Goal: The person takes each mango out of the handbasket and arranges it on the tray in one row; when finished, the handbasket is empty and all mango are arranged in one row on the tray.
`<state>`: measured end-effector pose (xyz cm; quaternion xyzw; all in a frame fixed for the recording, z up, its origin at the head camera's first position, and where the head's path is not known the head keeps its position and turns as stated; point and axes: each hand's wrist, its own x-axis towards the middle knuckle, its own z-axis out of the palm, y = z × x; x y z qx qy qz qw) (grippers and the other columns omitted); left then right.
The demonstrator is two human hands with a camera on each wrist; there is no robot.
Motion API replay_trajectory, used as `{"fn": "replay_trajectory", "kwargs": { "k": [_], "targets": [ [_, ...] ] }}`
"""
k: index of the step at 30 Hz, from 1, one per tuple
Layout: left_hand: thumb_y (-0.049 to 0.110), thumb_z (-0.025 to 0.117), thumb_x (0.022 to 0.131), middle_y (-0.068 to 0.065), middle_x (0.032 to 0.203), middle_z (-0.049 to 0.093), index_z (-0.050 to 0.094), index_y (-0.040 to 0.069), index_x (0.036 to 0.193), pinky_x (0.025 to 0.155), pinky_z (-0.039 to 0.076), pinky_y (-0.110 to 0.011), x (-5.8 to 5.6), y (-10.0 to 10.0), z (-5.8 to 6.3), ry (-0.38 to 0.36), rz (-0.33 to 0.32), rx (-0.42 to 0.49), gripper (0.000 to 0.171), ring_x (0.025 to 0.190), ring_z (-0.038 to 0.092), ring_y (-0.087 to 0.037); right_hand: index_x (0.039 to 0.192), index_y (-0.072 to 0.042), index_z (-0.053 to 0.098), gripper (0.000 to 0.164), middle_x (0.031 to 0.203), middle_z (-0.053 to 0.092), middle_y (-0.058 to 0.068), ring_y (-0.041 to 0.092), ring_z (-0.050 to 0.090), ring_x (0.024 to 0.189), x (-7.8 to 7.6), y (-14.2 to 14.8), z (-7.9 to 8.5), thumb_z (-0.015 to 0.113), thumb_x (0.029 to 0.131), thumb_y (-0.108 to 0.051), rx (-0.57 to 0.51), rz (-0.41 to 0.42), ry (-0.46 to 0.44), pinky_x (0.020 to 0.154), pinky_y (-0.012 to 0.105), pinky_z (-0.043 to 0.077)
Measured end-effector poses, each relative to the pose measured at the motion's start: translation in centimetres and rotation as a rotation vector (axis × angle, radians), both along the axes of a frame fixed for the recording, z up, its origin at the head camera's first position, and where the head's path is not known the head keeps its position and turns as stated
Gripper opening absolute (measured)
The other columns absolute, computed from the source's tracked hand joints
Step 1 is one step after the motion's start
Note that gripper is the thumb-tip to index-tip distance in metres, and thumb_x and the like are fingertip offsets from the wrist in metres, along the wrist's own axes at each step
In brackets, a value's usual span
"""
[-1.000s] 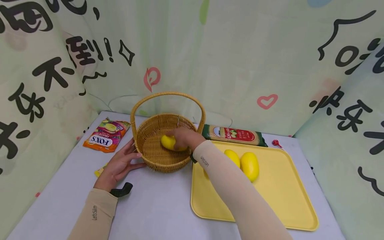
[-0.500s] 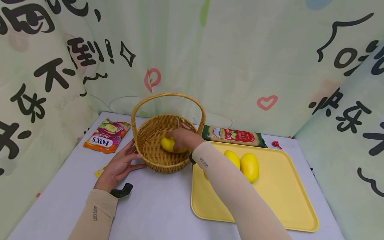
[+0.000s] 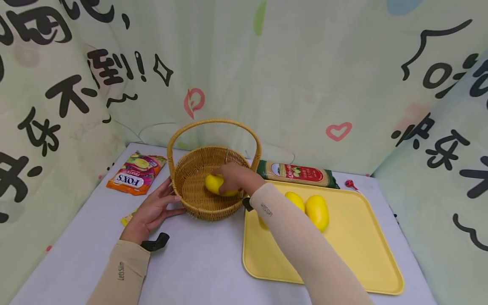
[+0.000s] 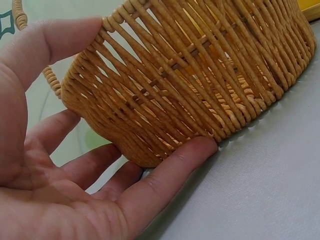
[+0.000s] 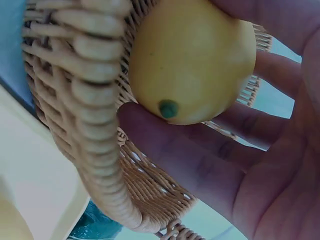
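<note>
My right hand reaches inside the round wicker basket and holds a smooth yellow mango low in it. In the right wrist view, the thumb and fingers curl about the mango, whose green stem spot faces the camera. Part of the fruit is hidden by the hand. On the basket's left side, my left hand grips the outer wall. The left wrist view has one digit of that hand at the rim, another along the base, and the others behind the woven wall.
A yellow tray at the right bears more mangoes, partly behind the right sleeve. Behind it lie a pasta packet and a red lollipop. A FOX'S candy bag and a small yellow packet are at the left.
The right wrist and sleeve have shifted slightly to the right while the hand stays at the mango in the basket. The left hand and basket look unmoved.
</note>
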<state>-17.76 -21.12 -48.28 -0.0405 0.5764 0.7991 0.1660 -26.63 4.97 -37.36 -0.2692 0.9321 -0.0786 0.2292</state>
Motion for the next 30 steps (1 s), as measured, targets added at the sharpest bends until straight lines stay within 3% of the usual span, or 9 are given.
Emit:
{"fn": "replay_trajectory", "kwargs": {
  "k": [5,12,21,30],
  "targets": [
    [0.003,0.056,0.106,-0.001,0.181,0.007,0.011,0.043,0.169,0.114,0.047,-0.063,0.1,-0.1,0.0,-0.016,0.009,-0.023,0.087,0.160,0.027,-0.041,0.157,-0.019,0.053,0.066,0.154,0.059,0.008,0.026,0.054,0.130,0.4,0.5,-0.1,0.075,0.096,-0.025,-0.053,0.023,0.026,0.115,0.043,0.048],
    [0.004,0.056,0.107,-0.001,0.181,0.007,0.011,0.044,0.169,0.114,0.047,-0.063,0.0,0.1,0.0,-0.017,0.007,-0.022,0.087,0.161,0.027,-0.041,0.159,-0.018,0.050,0.069,0.146,0.064,0.009,0.026,0.055,0.119,0.6,1.3,-0.3,0.076,0.095,-0.029,-0.118,0.024,0.081,0.105,0.041,0.050],
    [0.005,0.056,0.107,-0.001,0.181,0.008,0.012,0.046,0.169,0.114,0.047,-0.063,0.0,0.4,0.0,-0.016,0.002,-0.036,0.086,0.161,0.027,-0.040,0.159,-0.019,0.050,0.071,0.151,0.059,0.014,0.031,0.055,0.125,1.7,3.1,-0.7,0.073,0.094,-0.034,-0.249,-0.056,0.158,0.096,0.043,0.052],
    [0.005,0.056,0.107,0.000,0.181,0.005,0.013,0.047,0.168,0.114,0.047,-0.063,0.0,0.1,0.1,-0.003,-0.009,-0.025,0.086,0.161,0.026,-0.039,0.159,-0.026,0.050,0.072,0.135,0.061,0.014,0.026,0.056,0.100,3.6,4.8,0.2,0.071,0.091,-0.035,-0.353,-0.171,0.251,0.077,0.037,0.049]
  ]
}}
